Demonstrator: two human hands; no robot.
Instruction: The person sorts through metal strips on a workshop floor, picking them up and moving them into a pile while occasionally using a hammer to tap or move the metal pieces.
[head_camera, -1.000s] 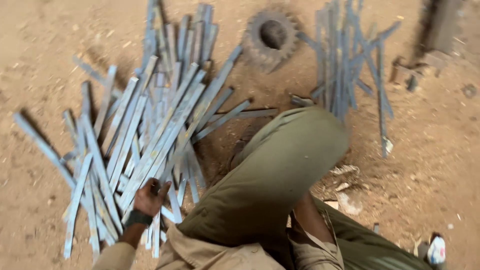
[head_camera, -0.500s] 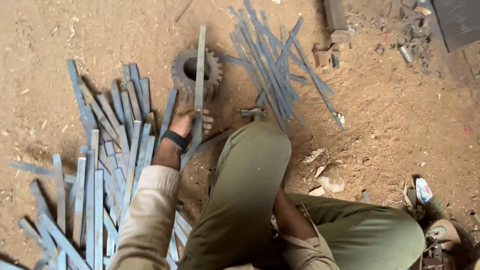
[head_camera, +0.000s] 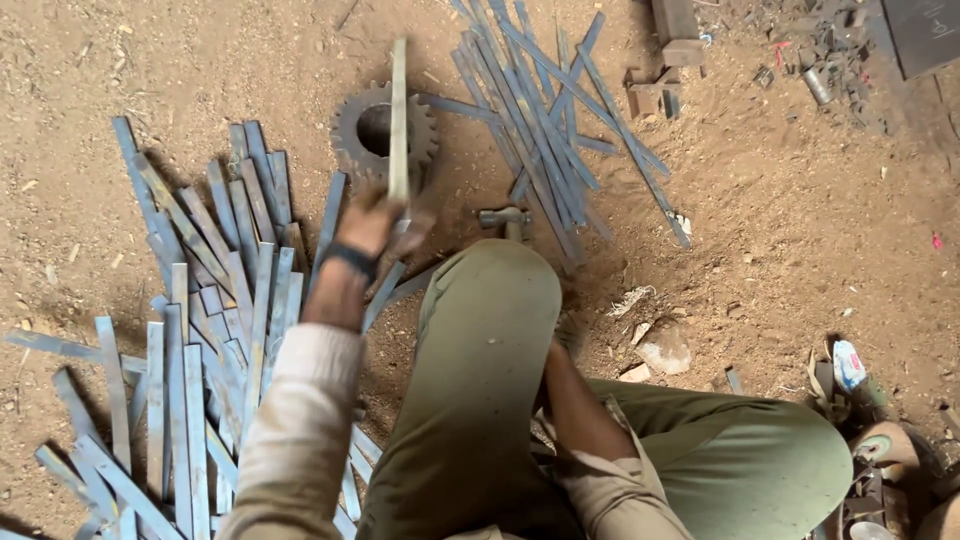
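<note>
We see 1 flat metal strip (head_camera: 399, 110) rising above our left hand (head_camera: 372, 225), which is closed around its lower end (slightly blurred), over the toothed gear (head_camera: 352, 130). Our right hand is hidden behind the knee (head_camera: 490, 300).

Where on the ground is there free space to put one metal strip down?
Bare dirt lies right of the far strip bundle, and more above the left strip pile. It is crowded around the gear, where the left hand holds a strip.
</note>
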